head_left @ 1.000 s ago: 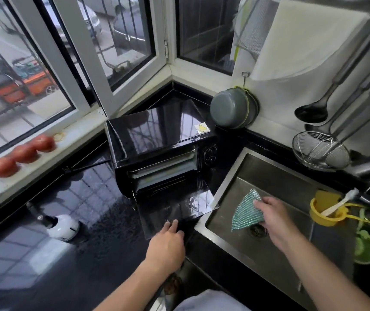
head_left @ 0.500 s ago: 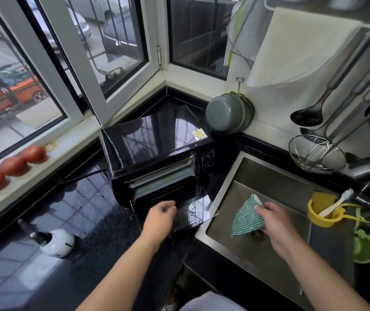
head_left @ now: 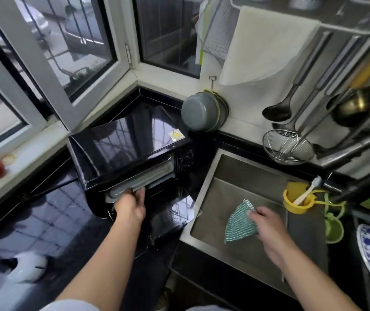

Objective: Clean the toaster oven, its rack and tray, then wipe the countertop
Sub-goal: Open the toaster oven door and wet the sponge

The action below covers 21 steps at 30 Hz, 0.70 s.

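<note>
A: Tray [head_left: 139, 184] sits partly out of the toaster oven [head_left: 125, 144], its grey front edge pinched in the left hand [head_left: 131, 206], fingers curled round the lip.

B: And the right hand [head_left: 267, 225]?

A: It grips the green cloth [head_left: 241, 223] over the sink [head_left: 204, 187], well to the right of the left hand.

B: What might go wrong?

A: One hand holds the tray near one end only. Pulled free that way, it would likely tip and shed crumbs onto the open door [head_left: 175, 215] just below the left hand, or onto the countertop [head_left: 51, 212].

B: Anything else?

A: The door juts toward the sink corner; a tray swung right could knock it. Whether the rack is still inside cannot be told; if so, it might drag along.
</note>
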{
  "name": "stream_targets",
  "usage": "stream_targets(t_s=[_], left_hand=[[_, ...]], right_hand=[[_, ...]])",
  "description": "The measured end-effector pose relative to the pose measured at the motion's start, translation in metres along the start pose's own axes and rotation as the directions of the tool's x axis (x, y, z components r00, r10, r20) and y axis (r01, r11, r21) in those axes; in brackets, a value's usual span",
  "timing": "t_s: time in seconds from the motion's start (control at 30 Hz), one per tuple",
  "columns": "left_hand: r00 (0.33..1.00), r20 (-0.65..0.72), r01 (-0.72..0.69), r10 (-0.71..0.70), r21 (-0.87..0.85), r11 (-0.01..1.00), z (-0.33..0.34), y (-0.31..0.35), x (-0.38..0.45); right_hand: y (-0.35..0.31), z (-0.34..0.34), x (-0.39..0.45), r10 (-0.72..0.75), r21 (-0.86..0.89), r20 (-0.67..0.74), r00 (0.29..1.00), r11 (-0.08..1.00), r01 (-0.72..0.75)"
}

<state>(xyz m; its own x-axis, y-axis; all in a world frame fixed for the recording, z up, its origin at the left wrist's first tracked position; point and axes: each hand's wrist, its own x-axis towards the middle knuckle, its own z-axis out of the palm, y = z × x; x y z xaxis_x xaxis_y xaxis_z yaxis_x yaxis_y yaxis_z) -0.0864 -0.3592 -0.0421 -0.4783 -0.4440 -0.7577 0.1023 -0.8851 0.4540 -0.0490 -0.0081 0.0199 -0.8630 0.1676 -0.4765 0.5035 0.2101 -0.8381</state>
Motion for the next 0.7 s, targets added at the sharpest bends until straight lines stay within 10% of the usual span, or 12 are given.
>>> stream_targets(t_s=[0.7], left_hand=[[0.953, -0.174, -0.279, 0.25, -0.172, 0.945, -0.242, -0.075, -0.238]], right_hand=[[0.039, -0.006, -0.035, -0.085, -0.094, 0.373, 0.924, 0.987, 0.128]])
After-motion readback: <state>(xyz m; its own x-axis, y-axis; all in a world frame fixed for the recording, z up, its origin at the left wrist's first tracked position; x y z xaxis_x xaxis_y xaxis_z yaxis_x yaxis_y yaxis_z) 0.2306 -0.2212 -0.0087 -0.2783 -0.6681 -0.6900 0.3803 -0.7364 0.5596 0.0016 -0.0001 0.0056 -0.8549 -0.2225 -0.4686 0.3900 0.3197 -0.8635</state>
